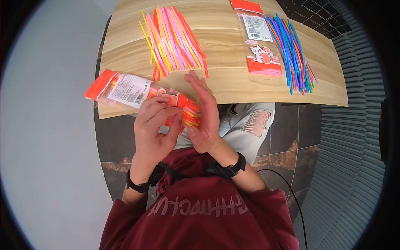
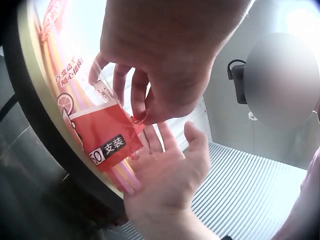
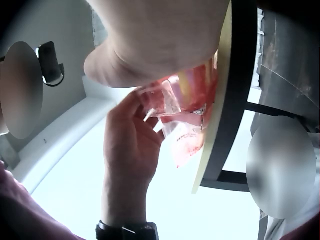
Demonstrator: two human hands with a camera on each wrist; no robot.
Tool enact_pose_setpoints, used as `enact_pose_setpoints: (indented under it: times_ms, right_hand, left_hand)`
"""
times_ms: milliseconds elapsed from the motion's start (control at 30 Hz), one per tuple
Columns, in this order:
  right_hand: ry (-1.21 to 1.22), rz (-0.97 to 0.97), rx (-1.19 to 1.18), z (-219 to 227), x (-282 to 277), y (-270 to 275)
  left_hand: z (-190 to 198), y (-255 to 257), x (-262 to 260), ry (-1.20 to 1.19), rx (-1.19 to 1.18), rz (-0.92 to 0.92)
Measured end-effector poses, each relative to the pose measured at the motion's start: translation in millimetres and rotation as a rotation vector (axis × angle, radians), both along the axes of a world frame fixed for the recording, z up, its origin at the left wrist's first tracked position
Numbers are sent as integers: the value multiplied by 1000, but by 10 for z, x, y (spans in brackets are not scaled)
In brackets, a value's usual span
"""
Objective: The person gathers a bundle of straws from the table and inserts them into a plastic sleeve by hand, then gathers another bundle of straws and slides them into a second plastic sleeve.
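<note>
A clear plastic straw pack (image 1: 131, 91) with red ends and a printed label lies off the table's near edge. My left hand (image 1: 155, 121) grips it near its open end, fingers curled round the bag. Yellow and orange straw ends (image 1: 191, 116) stick out there, and my right hand (image 1: 205, 114) presses its flat palm against them with straight fingers. The left wrist view has the left hand (image 2: 165, 60) pinching the pack's red end (image 2: 100, 135) over the open right hand (image 2: 170, 175). In the right wrist view the left hand (image 3: 130, 145) holds the crumpled bag (image 3: 190, 120).
On the wooden table (image 1: 233, 83) a loose pile of pink, yellow and orange straws (image 1: 173, 39) lies ahead. To the right sit a flat packet (image 1: 260, 41) and a heap of blue and mixed straws (image 1: 293, 54). Dark floor tiles lie below.
</note>
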State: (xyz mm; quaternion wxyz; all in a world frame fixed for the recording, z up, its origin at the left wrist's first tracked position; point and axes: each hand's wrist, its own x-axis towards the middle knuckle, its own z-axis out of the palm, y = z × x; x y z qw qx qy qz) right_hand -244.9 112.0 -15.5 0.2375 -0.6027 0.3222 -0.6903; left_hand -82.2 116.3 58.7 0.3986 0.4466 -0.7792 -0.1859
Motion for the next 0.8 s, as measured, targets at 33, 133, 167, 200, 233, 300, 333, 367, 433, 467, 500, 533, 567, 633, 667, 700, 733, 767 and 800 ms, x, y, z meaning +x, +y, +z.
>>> enact_pose_setpoints:
  times_ms: [33, 133, 167, 200, 233, 300, 333, 367, 433, 467, 500, 533, 567, 633, 667, 700, 733, 767, 800]
  right_hand:
    - [32, 89, 37, 91, -52, -13]
    - [166, 35, -41, 222, -361, -49]
    - [127, -63, 6, 251, -426, -10]
    - [137, -106, 73, 271, -505, 27]
    - [168, -74, 154, 312, -568, 63]
    - [199, -44, 236, 426, -652, 83]
    - [317, 49, 293, 518, -679, 79]
    - [433, 142, 348, 577, -698, 74]
    - [500, 169, 332, 635, -635, 28]
    - [567, 202, 307, 657, -579, -9]
    - [569, 201, 300, 666, -523, -51]
    - [614, 201, 253, 667, -463, -95]
    - [657, 200, 208, 662, -407, -137]
    - [677, 178, 157, 632, -303, -281]
    - [698, 159, 110, 635, -272, -318]
    - [701, 168, 108, 670, -274, -305]
    - [713, 203, 157, 766, -287, -284]
    - [724, 241, 206, 849, -299, -270]
    - [725, 253, 201, 903, -332, -256]
  left_hand:
    - [-3, -12, -9, 22, -7, -9]
    - [20, -84, 57, 66, -33, 15]
    - [35, -112, 106, 88, -50, 46]
    - [57, -129, 147, 88, -51, 54]
    - [80, -145, 185, 109, -49, 45]
    - [126, -158, 243, 131, -45, 33]
    - [145, -154, 269, 154, -20, 24]
    - [159, -152, 285, 177, 4, 14]
    - [198, -148, 306, 176, 12, -27]
    - [216, -145, 314, 175, 13, -62]
    - [229, -142, 311, 176, 5, -61]
    - [242, -131, 302, 186, 9, -72]
    - [250, -129, 298, 196, 15, -84]
    - [247, -134, 304, 186, 7, -90]
    - [234, -128, 311, 178, 4, -95]
    - [224, -135, 326, 180, 4, -86]
    - [217, -157, 350, 167, -6, -80]
    - [216, -177, 383, 153, -15, -72]
    - [223, -193, 418, 152, -16, -60]
